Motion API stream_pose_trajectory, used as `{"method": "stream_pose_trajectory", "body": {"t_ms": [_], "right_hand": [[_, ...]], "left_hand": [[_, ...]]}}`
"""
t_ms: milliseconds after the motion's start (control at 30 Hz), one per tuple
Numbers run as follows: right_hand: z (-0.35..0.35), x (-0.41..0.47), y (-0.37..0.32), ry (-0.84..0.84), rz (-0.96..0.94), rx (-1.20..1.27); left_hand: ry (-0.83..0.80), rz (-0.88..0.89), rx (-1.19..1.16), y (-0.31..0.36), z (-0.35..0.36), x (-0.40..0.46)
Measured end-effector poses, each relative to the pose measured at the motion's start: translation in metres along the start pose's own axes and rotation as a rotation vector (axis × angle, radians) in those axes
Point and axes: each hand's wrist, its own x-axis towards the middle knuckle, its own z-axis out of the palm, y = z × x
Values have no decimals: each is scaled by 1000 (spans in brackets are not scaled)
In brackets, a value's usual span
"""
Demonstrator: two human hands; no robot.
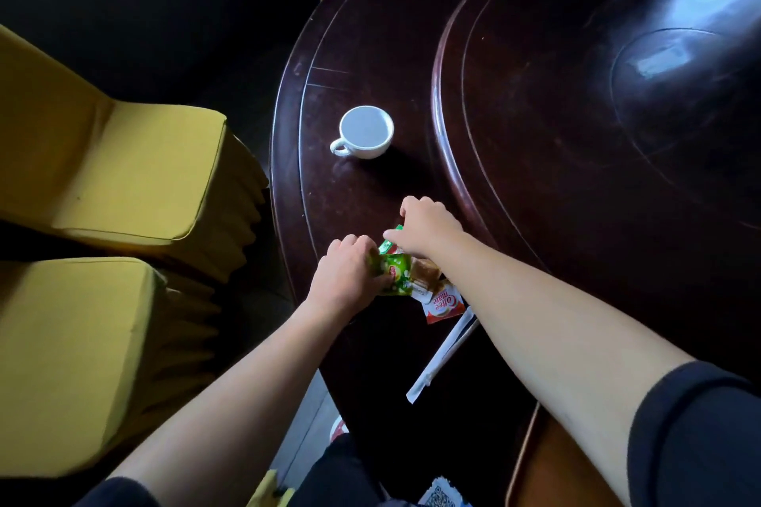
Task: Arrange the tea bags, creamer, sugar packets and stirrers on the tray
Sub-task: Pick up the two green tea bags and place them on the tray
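A small pile of packets lies on the dark round table (370, 53) near its front-left edge. My left hand (350, 276) grips a green tea bag packet (395, 274) at the pile's left side. Over the far end of the pile, my right hand (428, 224) pinches a second green packet (389, 245). Between my arms lie a brown sugar packet (426, 272) and a red and white creamer packet (444, 305). Paper-wrapped stirrers (442, 354) lie diagonally under my right forearm. I see no tray that I can make out.
A white empty cup (364, 132) stands on the table beyond the pile. A raised dark turntable (597, 115) fills the table's right side. Yellow-covered chairs (123, 177) stand close on the left. A brown curved object (547, 465) sits at the bottom right.
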Motion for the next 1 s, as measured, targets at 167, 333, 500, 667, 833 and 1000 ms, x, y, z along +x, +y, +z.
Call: {"method": "stream_pose_trajectory", "body": {"t_ms": [167, 333, 500, 667, 833, 1000], "right_hand": [[0, 3, -4, -35, 23, -43], [0, -2, -3, -51, 71, -48], [8, -7, -4, -39, 87, -21], [1, -5, -3, -49, 67, 128], [-13, -12, -1, 73, 9, 406], [-20, -37, 5, 196, 36, 721]], "left_hand": [[1, -44, -93, -7, -3, -1], [7, -56, -104, -14, -4, -7], [-3, -80, -128, -18, -6, -15], [-2, -181, -268, -30, -12, -21], [15, -292, -535, -41, -22, -26], [10, -422, -997, -37, -34, -35]]}}
